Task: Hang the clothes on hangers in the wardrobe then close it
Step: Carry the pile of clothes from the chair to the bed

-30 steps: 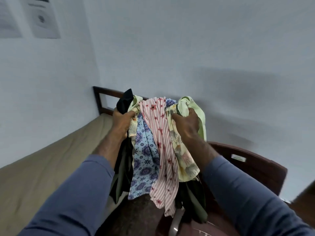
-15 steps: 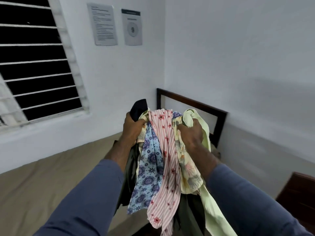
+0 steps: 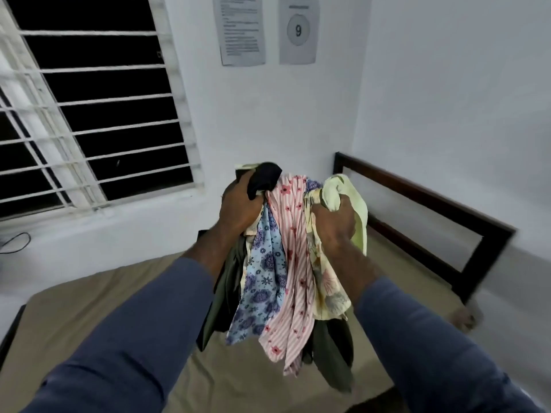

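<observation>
Clothes (image 3: 286,263) bunched in both hands, above bed (image 3: 89,317)

A "9" in a circle on the right wall sheet (image 3: 298,30); left sheet's (image 3: 242,28) print unreadable.

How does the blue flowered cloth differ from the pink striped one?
The blue cloth carries purple flowers and no stripes; the pink cloth has stripes with red flowers. The pink cloth hangs lower than the blue cloth. The blue cloth sits beside the left hand, the pink cloth midway toward the right hand. Both hang in the bundle gripped above the bed.
</observation>
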Action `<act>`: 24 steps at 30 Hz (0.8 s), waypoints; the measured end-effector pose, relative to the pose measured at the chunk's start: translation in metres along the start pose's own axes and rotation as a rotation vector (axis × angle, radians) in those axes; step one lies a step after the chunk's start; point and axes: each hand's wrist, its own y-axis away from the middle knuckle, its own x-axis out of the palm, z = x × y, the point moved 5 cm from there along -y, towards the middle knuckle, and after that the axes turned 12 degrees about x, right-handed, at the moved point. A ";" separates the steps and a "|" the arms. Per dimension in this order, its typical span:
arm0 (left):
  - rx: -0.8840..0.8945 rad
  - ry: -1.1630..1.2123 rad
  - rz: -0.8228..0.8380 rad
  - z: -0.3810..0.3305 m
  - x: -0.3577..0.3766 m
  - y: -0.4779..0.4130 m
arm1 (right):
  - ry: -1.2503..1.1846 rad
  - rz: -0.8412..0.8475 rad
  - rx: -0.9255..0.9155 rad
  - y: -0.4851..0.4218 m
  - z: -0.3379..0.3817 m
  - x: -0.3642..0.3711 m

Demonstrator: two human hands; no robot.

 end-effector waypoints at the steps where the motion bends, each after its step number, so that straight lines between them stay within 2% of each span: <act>1: 0.004 -0.025 -0.020 0.007 0.001 -0.010 | -0.011 0.009 -0.004 -0.010 0.001 0.012; 12: -0.064 -0.112 0.013 0.086 0.019 -0.034 | 0.017 0.056 -0.006 -0.059 -0.040 0.103; 21: -0.099 -0.112 -0.005 0.147 0.019 -0.032 | 0.166 0.105 -0.111 -0.083 -0.067 0.121; 24: -0.149 -0.085 0.139 0.166 0.030 -0.035 | 0.347 0.067 -0.098 -0.104 -0.091 0.098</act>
